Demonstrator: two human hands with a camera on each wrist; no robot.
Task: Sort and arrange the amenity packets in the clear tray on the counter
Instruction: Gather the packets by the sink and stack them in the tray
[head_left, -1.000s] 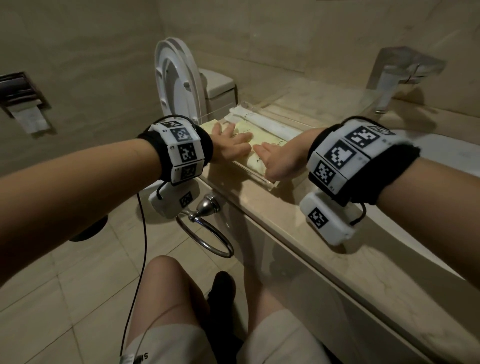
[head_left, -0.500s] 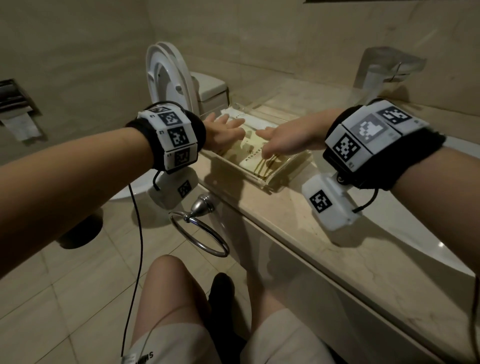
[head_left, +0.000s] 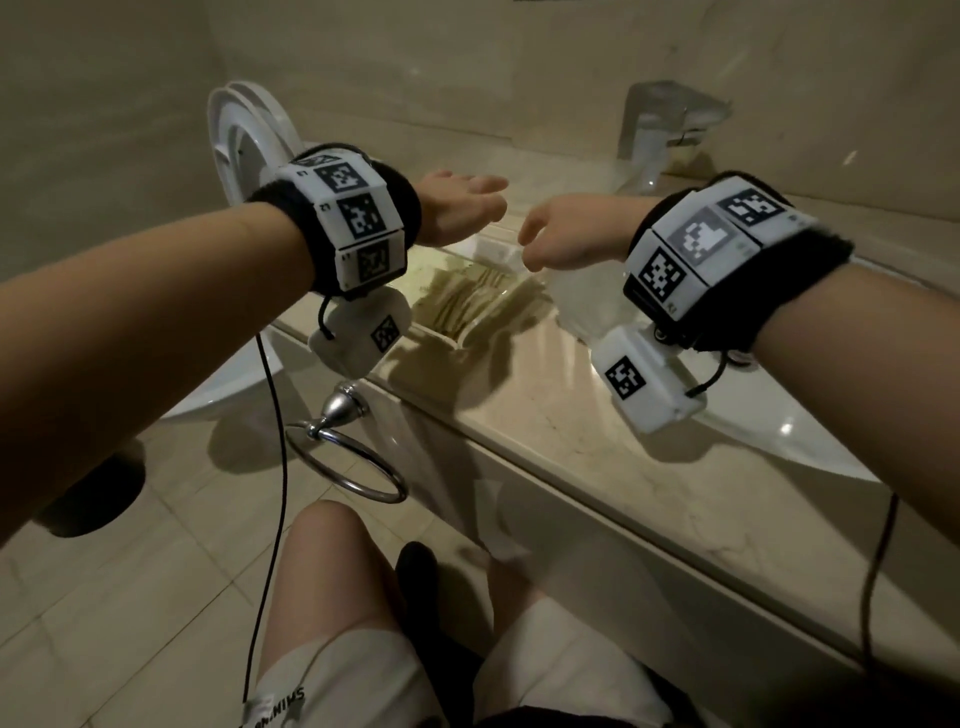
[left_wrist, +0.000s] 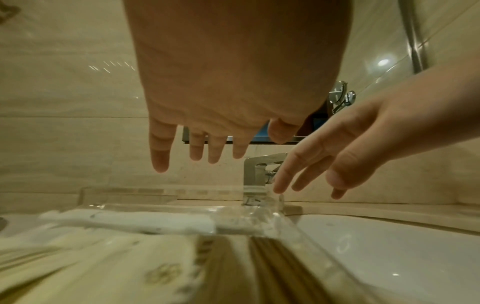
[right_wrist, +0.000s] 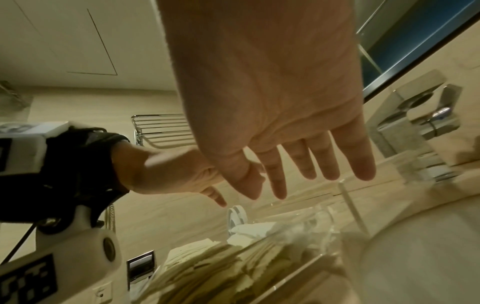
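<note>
Both of your hands hang above the clear tray (head_left: 470, 340), touching nothing: your left hand (head_left: 457, 208) has its fingers straight and spread, your right hand (head_left: 566, 236) has its fingers loose and slightly apart. Yellowish packets (left_wrist: 109, 267) fill the near part of the tray, and white packets (left_wrist: 145, 221) lie along its far side. It sits on the counter (head_left: 571, 441), left of the sink (left_wrist: 389, 257) and near the tap (head_left: 657, 130).

A chrome tap (head_left: 658, 130) stands at the far right above a white basin (head_left: 810, 431). On the left, a toilet (head_left: 249, 150) has its lid raised. A chrome towel ring (head_left: 345, 457) hangs from the desk's front edge.
</note>
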